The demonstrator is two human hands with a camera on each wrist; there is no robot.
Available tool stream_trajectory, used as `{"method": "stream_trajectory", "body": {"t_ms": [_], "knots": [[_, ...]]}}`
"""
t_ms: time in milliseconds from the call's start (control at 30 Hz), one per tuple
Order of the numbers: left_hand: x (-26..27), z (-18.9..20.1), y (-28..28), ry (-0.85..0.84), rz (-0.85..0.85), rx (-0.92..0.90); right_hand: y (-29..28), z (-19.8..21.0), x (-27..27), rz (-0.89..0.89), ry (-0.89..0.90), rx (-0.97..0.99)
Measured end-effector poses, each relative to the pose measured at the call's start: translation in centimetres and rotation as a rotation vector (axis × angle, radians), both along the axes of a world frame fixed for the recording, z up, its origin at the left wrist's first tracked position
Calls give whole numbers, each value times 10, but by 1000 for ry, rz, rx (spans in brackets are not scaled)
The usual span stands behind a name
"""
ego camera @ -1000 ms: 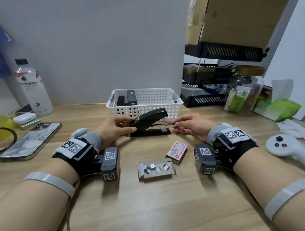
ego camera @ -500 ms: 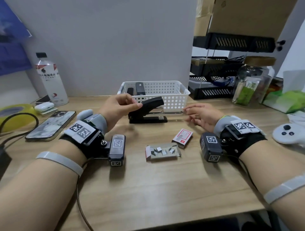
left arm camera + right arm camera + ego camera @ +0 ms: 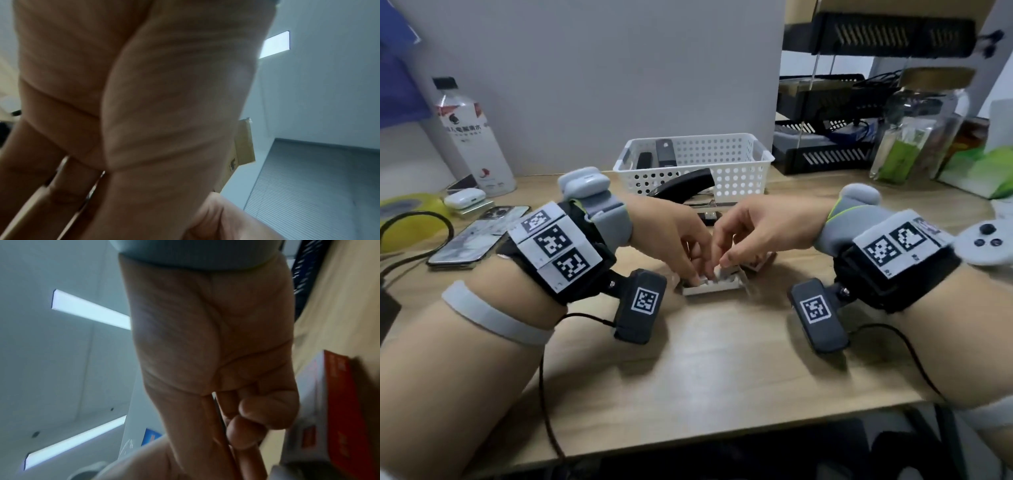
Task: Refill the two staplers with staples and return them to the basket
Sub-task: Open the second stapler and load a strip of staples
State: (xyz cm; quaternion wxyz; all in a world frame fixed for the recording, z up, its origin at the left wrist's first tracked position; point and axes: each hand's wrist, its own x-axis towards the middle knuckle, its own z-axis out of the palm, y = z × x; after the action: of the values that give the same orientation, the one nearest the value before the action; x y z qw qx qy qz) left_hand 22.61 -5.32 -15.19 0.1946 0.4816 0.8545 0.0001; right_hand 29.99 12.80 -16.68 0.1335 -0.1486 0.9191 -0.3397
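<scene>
A black stapler stands on the table with its top lifted, just in front of the white basket. A second black stapler lies in the basket's left end. Nearer me, the open staple tray sits on the wood. My left hand and right hand meet over it, fingertips bent down into the tray. The fingers hide the staples, so a pinch cannot be made out. The red-and-white staple box lies right beside my right hand. Both wrist views are blurred.
A phone, earbuds case and bottle are on the left. A white controller lies at the right edge, with a glass jar and black desk trays behind it.
Both hands left the stapler and came down toward me onto the staple tray. The stapler stays open in front of the basket. The head view has tilted and moved closer.
</scene>
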Motion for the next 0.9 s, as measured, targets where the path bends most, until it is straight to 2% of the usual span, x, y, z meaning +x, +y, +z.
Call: {"method": "stream_trajectory", "body": {"t_ms": [167,267,367,500,767,833,900], "knots": [[1,4,6,-17,-40,-78,4,4,-4,-9,-14,192],[4,2,8,57,-61,-81,1,6,-2,-11,-42,224],[4,0,6,139,-70,-64,-9,10,-3,9,-52,335],[0,-4,5,144,-30,-30,-16,10,-8,30,-26,423],[-20,-10,6,43,77,123,-6,0,-21,4,-102,295],[-25,-13,5,-57,106,176,1,-3,-24,12,-70,238],[-30,-17,5,-211,134,245,12,-5,-28,11,-44,100]]}}
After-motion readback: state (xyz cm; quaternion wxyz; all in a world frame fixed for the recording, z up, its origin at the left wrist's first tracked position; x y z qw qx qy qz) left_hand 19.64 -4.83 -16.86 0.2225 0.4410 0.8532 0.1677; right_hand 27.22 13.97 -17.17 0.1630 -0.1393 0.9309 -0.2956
